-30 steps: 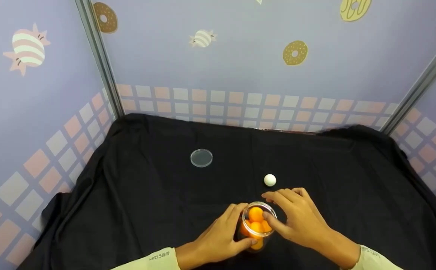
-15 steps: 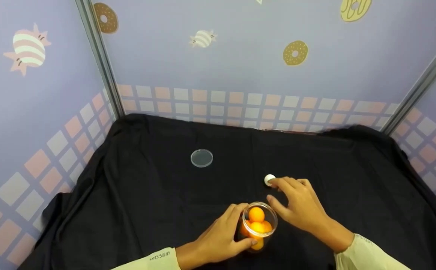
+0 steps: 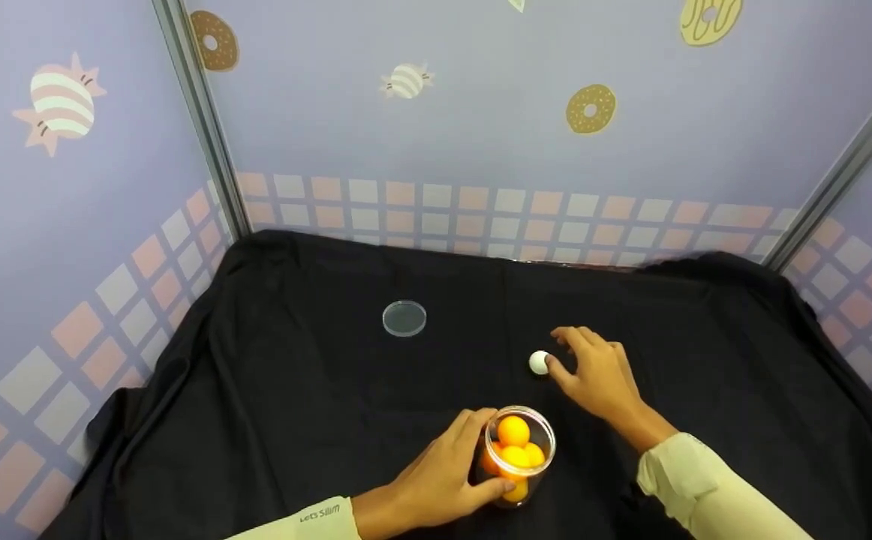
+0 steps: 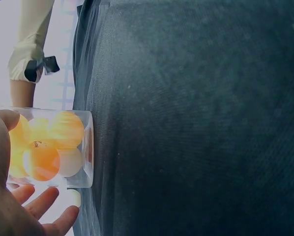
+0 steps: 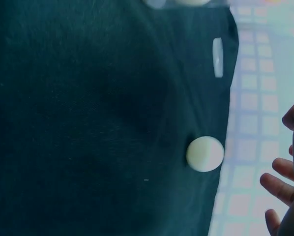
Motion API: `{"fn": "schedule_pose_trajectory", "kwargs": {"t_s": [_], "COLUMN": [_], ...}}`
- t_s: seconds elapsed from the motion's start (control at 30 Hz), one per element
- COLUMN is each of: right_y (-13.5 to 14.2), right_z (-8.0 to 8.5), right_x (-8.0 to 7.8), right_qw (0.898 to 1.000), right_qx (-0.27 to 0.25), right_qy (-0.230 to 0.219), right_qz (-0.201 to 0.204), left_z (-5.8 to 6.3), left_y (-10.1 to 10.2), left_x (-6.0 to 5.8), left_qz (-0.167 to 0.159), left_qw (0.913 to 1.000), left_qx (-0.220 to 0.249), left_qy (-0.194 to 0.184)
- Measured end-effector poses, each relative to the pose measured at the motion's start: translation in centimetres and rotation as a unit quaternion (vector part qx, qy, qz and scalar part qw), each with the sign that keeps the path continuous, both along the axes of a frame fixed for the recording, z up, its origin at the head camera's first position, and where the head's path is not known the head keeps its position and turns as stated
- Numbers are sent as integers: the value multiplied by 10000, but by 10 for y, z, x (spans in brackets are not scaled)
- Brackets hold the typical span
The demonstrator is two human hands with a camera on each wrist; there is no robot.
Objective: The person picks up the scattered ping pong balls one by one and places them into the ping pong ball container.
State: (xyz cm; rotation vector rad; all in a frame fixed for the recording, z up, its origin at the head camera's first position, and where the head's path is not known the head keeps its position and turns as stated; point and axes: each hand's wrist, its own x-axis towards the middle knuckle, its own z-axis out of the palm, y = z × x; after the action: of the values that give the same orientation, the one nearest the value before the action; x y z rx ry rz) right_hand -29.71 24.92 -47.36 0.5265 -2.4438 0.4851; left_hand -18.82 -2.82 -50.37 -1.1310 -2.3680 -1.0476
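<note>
A clear, lidless plastic jar [image 3: 545, 461] stands on the black cloth, holding several orange ping-pong balls [image 3: 513, 433]; a white ball [image 4: 70, 162] also shows low inside it in the left wrist view. My left hand [image 3: 440, 472] grips the jar from its left side, thumb at the front and fingers round the back. Beyond the jar, one loose white ping-pong ball [image 3: 538, 363] lies on the cloth. My right hand [image 3: 597, 375] hovers to the right of that ball, fingers spread; the thumb overlaps its edge in the head view. In the right wrist view the fingers [image 5: 279, 189] are apart from the ball.
A round clear lid [image 3: 404, 319] lies flat on the cloth, left of and beyond the loose ball. Black cloth [image 3: 316, 405] covers the table, with folds down its left side. Patterned walls [image 3: 481, 135] enclose the table at the back and both sides.
My right hand has moved away from the jar's mouth, forward past the loose ball's right side, with the fingers spreading. My left hand and the jar stay in place.
</note>
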Motion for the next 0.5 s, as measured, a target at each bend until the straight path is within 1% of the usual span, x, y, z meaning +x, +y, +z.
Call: {"fn": "schedule_pose_trajectory", "kwargs": {"t_s": [0.13, 0.27, 0.5], "right_y": [0, 0, -3], "right_z": [-13, -24, -34], "right_x": [-9, -15, -20], "right_qw": [9996, 9984, 9951], "right_qx": [98, 298, 571], "right_qy": [-199, -356, -617], "right_qz": [-179, -332, -515], "left_z": [0, 0, 1], "left_y": [0, 1, 1], "left_x": [0, 0, 0], "left_qz": [19, 12, -10], "left_qw": [10000, 10000, 10000], "left_qx": [-28, -47, -53], "left_qy": [-46, -48, 58]}}
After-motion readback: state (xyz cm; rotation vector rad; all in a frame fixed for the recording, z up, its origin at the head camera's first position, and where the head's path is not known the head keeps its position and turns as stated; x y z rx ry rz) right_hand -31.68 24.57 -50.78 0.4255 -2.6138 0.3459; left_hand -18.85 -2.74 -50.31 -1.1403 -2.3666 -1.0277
